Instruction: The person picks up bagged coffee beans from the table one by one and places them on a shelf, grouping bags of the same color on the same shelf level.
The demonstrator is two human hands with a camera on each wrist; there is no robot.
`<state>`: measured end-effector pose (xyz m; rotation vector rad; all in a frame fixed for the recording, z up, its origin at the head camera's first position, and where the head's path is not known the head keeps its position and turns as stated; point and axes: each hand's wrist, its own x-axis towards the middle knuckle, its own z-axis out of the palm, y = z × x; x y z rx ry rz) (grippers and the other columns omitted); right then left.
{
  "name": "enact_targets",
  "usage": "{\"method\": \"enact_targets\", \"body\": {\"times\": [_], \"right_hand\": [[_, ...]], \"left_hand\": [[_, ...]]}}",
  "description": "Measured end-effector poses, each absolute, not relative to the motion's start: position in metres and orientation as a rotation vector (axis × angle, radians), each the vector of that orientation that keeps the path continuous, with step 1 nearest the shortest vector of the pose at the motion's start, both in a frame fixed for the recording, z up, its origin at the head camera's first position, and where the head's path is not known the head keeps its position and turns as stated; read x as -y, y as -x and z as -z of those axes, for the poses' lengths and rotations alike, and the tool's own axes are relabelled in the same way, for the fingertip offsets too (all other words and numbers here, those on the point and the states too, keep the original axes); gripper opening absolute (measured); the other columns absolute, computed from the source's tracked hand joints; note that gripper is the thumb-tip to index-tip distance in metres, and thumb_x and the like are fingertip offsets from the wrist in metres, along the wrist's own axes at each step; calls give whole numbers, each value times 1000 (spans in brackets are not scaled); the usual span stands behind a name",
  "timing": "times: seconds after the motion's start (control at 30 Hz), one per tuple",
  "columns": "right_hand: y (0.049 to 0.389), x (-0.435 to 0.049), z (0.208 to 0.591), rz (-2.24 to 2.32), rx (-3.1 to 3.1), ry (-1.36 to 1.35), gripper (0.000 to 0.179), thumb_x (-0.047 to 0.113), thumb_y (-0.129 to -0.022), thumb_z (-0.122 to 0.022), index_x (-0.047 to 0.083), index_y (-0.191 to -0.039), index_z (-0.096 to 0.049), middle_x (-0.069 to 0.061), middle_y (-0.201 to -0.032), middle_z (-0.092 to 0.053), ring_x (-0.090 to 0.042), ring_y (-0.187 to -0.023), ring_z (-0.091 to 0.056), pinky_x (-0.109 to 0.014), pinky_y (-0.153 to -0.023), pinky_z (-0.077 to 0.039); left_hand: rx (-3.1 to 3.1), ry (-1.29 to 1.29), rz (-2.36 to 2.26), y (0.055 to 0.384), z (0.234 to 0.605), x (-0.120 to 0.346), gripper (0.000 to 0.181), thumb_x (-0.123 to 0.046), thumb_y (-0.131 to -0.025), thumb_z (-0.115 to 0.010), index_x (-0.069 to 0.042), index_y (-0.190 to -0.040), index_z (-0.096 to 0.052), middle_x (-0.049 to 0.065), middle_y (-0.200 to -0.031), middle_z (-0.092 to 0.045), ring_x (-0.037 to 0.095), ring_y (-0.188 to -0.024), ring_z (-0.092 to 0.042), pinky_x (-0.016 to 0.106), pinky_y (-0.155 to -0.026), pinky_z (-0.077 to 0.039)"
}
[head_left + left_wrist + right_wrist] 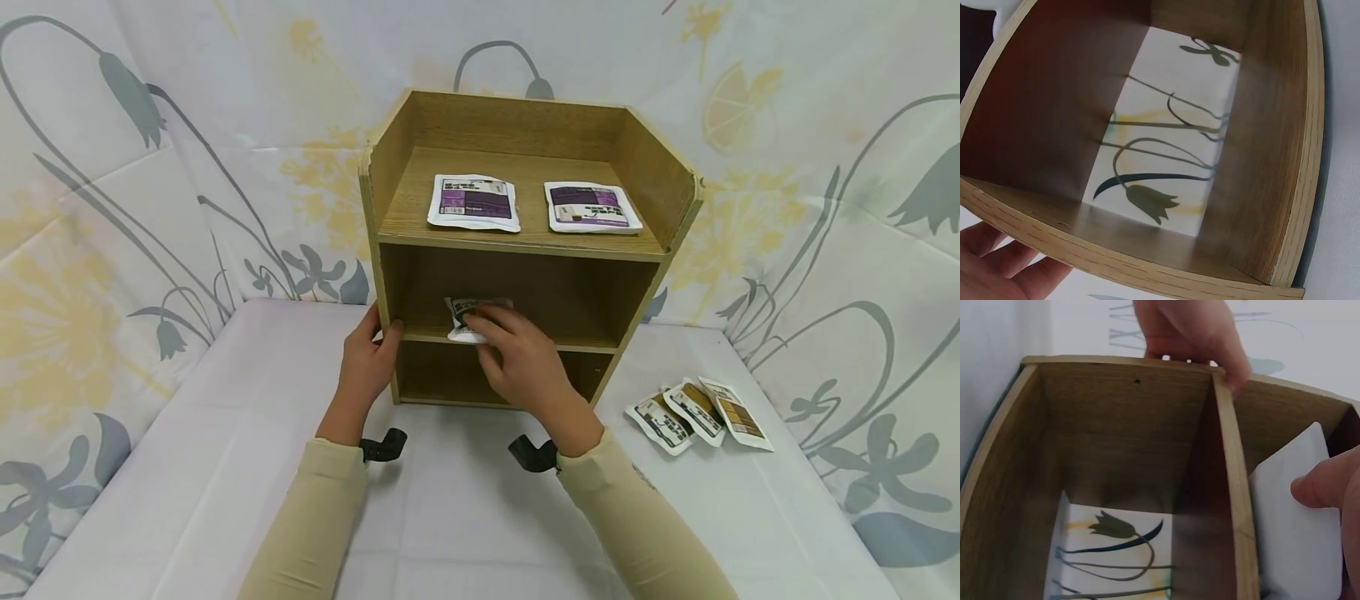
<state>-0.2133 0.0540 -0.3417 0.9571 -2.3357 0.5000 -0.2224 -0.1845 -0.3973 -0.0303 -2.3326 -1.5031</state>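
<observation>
My left hand (364,363) holds the left side panel of a small wooden shelf unit (517,247). Its thumb comes round the front edge beside the middle board, while its fingers (1015,265) lie along the outside of the panel. In my right hand (527,360) is a small white-edged food pouch (458,320) with a dark printed front, at the front of the middle compartment. The right wrist view shows the pouch's plain white back (1297,519) under the right thumb. The right hand covers much of the pouch in the head view.
Two purple-and-white pouches, a left one (474,202) and a right one (592,207), lie on the top shelf. Three brown-and-white pouches (696,410) overlap on the white-covered table (450,517) at right. Floral cloth (187,167) hangs behind the unit.
</observation>
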Motion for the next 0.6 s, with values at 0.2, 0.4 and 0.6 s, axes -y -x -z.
{"method": "enact_targets", "body": {"times": [0.2, 0.4, 0.6], "right_hand": [[218, -49, 342, -493, 2399, -961, 37, 18, -95, -58, 16, -132, -61, -9, -137, -57, -27, -122, -58, -43, -98, -51], [224, -44, 341, -489, 2443, -958, 38, 19, -97, -54, 16, -135, -59, -10, -141, -55, -28, -128, -54, -45, -98, -51], [229, -40, 340, -480, 2464, -956, 36, 20, -98, -55, 17, -133, -60, -9, -142, -54, -29, -127, -55, -47, -89, -55]], "left_hand": [[2332, 30, 1499, 223, 399, 185, 56, -41, -99, -42, -21, -151, -34, 12, -148, -47, 32, -134, -47, 52, -99, -49], [2329, 31, 1497, 224, 399, 185, 56, -41, -99, -43, -21, -151, -35, 12, -147, -48, 32, -133, -49, 52, -98, -49], [2324, 34, 1501, 224, 399, 185, 56, -40, -99, -43, -20, -151, -35, 13, -147, -48, 32, -132, -49, 51, -97, -50]]}}
